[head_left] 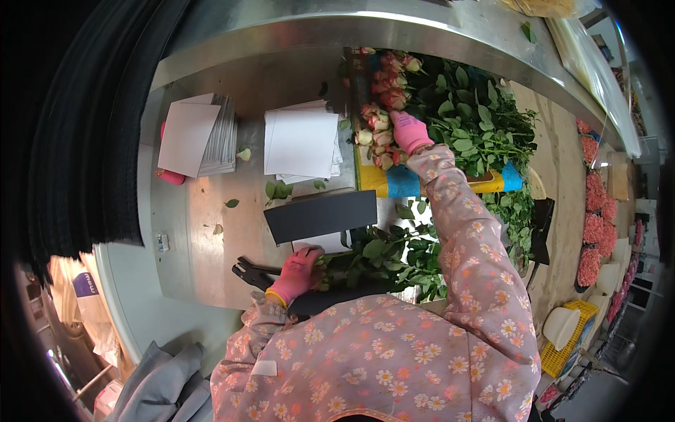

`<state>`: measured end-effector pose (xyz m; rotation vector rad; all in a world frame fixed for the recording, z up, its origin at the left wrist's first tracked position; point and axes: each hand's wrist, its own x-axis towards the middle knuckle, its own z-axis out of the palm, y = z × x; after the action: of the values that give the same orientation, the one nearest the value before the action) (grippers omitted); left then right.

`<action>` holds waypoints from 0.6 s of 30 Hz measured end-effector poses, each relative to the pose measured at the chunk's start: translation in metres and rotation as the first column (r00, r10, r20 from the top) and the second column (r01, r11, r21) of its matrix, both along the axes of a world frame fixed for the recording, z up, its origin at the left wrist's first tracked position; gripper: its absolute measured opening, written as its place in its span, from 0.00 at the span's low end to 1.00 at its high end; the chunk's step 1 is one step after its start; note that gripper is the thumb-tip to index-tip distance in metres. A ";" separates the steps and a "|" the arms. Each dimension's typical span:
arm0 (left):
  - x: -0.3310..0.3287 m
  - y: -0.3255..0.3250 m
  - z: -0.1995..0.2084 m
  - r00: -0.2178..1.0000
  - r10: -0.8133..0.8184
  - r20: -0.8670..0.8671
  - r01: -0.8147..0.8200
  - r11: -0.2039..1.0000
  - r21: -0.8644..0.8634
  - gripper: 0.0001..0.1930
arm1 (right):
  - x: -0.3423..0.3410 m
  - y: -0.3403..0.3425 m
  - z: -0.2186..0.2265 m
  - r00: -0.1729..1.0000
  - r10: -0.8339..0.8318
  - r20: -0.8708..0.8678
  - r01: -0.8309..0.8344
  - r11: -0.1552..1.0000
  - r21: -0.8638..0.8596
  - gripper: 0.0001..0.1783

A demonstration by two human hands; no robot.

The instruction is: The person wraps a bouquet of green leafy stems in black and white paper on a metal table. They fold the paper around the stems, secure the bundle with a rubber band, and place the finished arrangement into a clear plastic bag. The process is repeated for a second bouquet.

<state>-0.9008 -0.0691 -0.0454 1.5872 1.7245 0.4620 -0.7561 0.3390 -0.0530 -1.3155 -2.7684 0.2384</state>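
Note:
My left hand (pixel 298 273), in a pink glove with a yellow cuff, is closed round leafy rose stems (pixel 376 252) near the front of the metal table. Their flower heads are not visible. Reaching far forward, my right hand (pixel 410 131), also pink-gloved, lies with outstretched fingers against pink and cream roses (pixel 380 137); its fingertips are partly hidden among the blooms. More roses (pixel 391 81) lie beyond it, their leafy stems (pixel 471 112) spread to the right. A black plier-like tool (pixel 252 273) rests left of my left hand.
Two stacks of white cards (pixel 190 137) (pixel 301 143) stand on the metal table (pixel 204 260). A dark grey panel (pixel 321 216) is in front of the right stack. A metal shelf edge (pixel 337 32) runs across the back. Pink flower bunches (pixel 594 211) and a yellow basket (pixel 568 337) are at far right.

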 end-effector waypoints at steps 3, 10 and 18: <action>0.002 -0.002 0.000 0.999 0.027 -0.018 -0.027 1.000 0.007 0.28 | 0.009 -0.008 0.037 1.000 0.003 -0.025 -0.004 1.000 -0.017 0.09; -0.001 -0.002 0.002 0.998 0.045 0.054 -0.043 0.998 -0.034 0.25 | 0.120 -0.102 0.252 0.564 0.054 -0.824 -0.020 0.998 0.052 0.12; -0.006 0.004 -0.018 0.999 0.038 -0.034 -0.034 0.995 0.097 0.13 | 0.079 -0.214 0.125 0.824 0.507 0.253 -0.426 0.848 -0.314 0.08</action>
<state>-0.9068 -0.0652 -0.0638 1.6428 1.7837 0.5452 -0.6775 0.1250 0.0721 -0.7177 -3.4196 0.4357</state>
